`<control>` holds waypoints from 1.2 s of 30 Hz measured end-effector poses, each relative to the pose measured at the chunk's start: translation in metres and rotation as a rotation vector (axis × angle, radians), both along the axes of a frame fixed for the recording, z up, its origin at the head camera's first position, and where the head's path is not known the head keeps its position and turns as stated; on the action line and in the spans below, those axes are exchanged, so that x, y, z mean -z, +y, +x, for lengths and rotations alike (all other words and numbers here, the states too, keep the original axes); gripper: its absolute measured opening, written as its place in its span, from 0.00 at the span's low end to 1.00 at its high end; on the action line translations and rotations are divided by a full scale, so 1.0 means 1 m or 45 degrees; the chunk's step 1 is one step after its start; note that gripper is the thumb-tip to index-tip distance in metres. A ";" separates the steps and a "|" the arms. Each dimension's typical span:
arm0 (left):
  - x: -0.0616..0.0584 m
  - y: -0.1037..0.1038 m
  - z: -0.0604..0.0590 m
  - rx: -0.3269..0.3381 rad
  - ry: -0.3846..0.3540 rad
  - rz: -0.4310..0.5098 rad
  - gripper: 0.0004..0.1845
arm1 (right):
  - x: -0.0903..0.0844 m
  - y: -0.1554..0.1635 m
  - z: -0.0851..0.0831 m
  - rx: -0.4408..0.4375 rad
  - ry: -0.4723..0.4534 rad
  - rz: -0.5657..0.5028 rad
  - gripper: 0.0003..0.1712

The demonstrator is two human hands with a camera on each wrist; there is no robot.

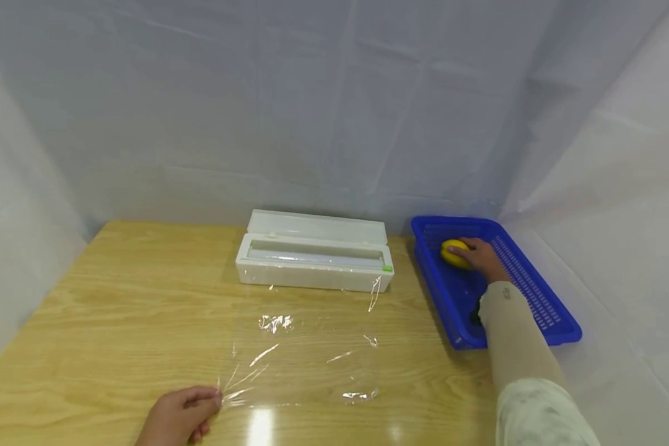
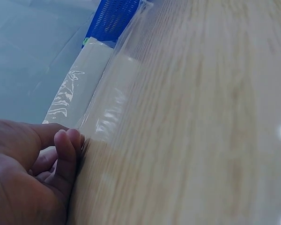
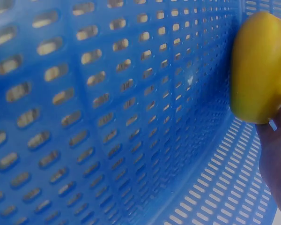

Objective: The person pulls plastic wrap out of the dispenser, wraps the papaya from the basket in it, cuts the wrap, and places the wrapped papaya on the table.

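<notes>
A sheet of clear plastic wrap [image 1: 312, 347] stretches from the white wrap dispenser [image 1: 314, 275] toward the front of the wooden table. My left hand [image 1: 181, 412] pinches its near left corner between thumb and fingers, and creases fan out from there. In the left wrist view, the pinched film [image 2: 114, 105] runs back along the dispenser [image 2: 77, 79]. Over on the right, my right hand [image 1: 482, 260] grips a smooth, oblong yellow fruit [image 1: 454, 254] inside the blue basket [image 1: 437, 297]. The right wrist view has this fruit [image 3: 257, 68] close to the slotted basket wall [image 3: 107, 93].
The dispenser's lid [image 1: 318, 226] stands open at the back, and a green piece [image 1: 387, 268] sits at its right end. A dark object [image 1: 476, 314] lies in the basket, partly hidden by the right sleeve. Pale sheeting [image 1: 290, 111] hangs behind the table [image 1: 117, 297].
</notes>
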State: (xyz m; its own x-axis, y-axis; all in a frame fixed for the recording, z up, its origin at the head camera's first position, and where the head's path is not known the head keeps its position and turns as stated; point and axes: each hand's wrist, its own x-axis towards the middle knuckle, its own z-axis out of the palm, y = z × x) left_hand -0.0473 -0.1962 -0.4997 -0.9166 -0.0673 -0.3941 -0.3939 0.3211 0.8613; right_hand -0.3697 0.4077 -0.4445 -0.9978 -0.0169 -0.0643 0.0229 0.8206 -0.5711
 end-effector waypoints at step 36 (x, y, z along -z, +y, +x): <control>0.001 0.011 -0.012 0.021 0.037 0.017 0.18 | -0.061 -0.019 0.031 0.180 0.245 -0.268 0.52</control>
State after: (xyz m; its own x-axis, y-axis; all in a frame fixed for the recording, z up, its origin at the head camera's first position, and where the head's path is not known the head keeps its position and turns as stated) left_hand -0.0588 -0.1852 -0.5006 -0.9286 -0.0473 -0.3680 -0.3635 0.3156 0.8765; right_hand -0.3388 0.3884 -0.3834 -0.9846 0.1303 0.1164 0.0033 0.6800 -0.7332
